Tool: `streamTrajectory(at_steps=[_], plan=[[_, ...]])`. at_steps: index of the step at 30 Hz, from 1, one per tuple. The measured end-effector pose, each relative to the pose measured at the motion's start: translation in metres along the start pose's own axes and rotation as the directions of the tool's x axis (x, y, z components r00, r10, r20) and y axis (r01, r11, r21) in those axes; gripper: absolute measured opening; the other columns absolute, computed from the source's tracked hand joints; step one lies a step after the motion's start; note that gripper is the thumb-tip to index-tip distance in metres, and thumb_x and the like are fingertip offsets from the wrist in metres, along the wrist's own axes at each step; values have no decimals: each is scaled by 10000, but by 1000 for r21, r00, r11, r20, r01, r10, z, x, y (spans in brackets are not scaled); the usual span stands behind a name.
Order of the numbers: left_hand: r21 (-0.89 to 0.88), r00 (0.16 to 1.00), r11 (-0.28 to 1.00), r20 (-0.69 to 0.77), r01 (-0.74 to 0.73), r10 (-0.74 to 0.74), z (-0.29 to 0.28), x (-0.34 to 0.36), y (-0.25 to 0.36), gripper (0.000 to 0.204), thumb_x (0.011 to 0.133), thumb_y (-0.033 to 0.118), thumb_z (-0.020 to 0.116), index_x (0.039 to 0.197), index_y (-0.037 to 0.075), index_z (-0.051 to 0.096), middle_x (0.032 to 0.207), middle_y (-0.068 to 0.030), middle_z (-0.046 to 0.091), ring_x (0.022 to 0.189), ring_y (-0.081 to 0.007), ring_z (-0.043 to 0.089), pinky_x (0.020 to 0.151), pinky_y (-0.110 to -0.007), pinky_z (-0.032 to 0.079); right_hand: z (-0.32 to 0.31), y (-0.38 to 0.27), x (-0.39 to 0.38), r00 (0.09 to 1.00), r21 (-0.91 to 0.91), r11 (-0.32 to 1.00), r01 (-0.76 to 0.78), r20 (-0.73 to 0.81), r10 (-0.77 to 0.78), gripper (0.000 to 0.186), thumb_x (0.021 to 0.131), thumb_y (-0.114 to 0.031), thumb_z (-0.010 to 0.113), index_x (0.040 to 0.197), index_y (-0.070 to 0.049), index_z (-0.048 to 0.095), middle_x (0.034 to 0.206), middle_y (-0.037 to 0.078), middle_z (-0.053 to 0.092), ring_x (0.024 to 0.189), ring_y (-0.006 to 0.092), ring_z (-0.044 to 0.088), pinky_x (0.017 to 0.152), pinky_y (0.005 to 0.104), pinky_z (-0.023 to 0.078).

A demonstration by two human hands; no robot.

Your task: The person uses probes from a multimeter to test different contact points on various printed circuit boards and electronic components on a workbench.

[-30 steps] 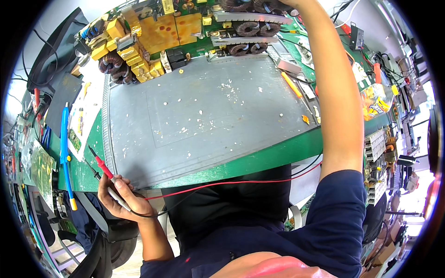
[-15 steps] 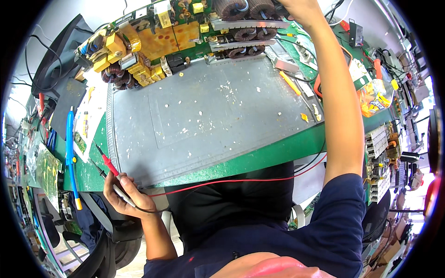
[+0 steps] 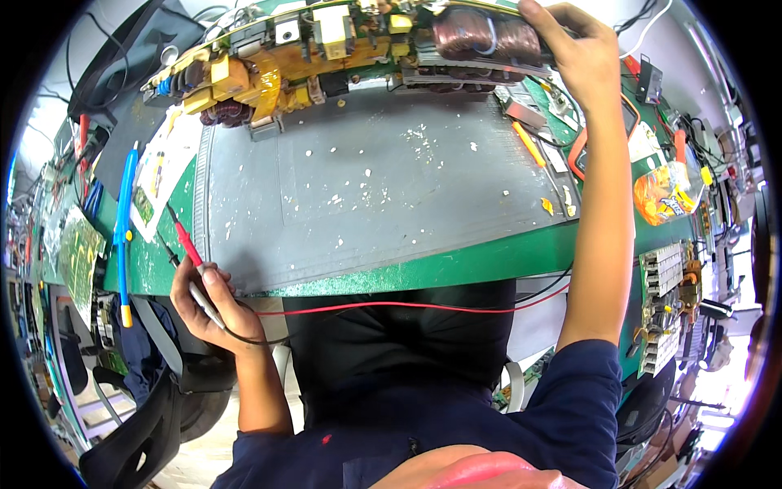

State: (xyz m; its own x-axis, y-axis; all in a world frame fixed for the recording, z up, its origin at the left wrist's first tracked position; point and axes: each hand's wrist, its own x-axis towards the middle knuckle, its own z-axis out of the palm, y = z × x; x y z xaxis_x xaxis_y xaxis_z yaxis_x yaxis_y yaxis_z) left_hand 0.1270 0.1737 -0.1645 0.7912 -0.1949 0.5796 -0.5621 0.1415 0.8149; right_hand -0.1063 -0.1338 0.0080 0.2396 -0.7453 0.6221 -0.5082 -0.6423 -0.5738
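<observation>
Nearest: dark blue sleeve [image 3: 570,407] on the R arm, and the person's dark lap below the bench edge. A red lead wire [image 3: 391,306] runs across in front of the lap, w/ a black wire [image 3: 261,338] looping under the left hand [image 3: 213,314].

L hand sits at the near-left corner of the bench, fingers closed around two meter probes: red probe [image 3: 187,244] and black probe [image 3: 167,248], tips pointing up-left over the green bench top [image 3: 456,265]. Thumb lies along the red probe shaft. Probe tips are over the green strip just beside the left edge of the grey mat [image 3: 366,187]; can't tell if they touch it.

Left of that hand: a blue tool [image 3: 122,220] w/ yellow tip lying lengthwise on the bench, and a white sheet [image 3: 163,175] beside it.

Mid: grey mat covers most of the bench, speckled w/ small white crumbs. At its right edge an orange stick-like tool [image 3: 528,143] and a yellowish bit. Further right, an orange snack bag [image 3: 664,191] and an orange-cased meter [image 3: 627,134] partly hidden by the R forearm.

Far: large circuit board assy [image 3: 326,41] w/ copper coils and yellow parts, tilted up along the mat's far edge. Right hand [image 3: 574,53], arm fully stretched, is clamped on the board's right end near the big coil [image 3: 481,37], fingers wrapped over the top edge.
</observation>
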Motion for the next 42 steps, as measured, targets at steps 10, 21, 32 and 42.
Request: streamTrajectory(at_steps=[10,21,32,42], plan=[[-130,1000,991,-25,8,-12,-4,4,2,283,930,100,522,1187,-15,494,821,-80,545,664,-89,470,547,-196,369,-1,16,-49,994,124,988,97,-53,-91,361,834,-339,718,843,20,680,741,4,629,716,70,524,690,216,421],[-171,995,985,-95,-20,3,-1,8,15,279,937,75,493,1186,-50,498,797,-78,560,629,-80,461,529,-198,353,0,45,-99,851,49,855,515,-145,-504,243,698,-176,817,845,-20,702,798,73,644,704,162,600,604,250,464],[-202,997,979,-71,1,-15,-3,6,14,288,939,65,499,1206,-40,474,862,-93,562,703,-107,498,557,-218,381,5,58,-139,856,27,859,512,-102,-507,389,598,-235,844,882,-19,690,868,92,644,782,221,604,665,296,481],[-249,997,968,-71,-41,24,-3,6,7,265,938,82,511,1166,-53,489,885,-124,583,705,-137,511,531,-222,355,11,61,-154,870,15,871,491,48,-491,457,569,-241,859,930,-39,664,935,84,627,827,239,608,704,319,501]])
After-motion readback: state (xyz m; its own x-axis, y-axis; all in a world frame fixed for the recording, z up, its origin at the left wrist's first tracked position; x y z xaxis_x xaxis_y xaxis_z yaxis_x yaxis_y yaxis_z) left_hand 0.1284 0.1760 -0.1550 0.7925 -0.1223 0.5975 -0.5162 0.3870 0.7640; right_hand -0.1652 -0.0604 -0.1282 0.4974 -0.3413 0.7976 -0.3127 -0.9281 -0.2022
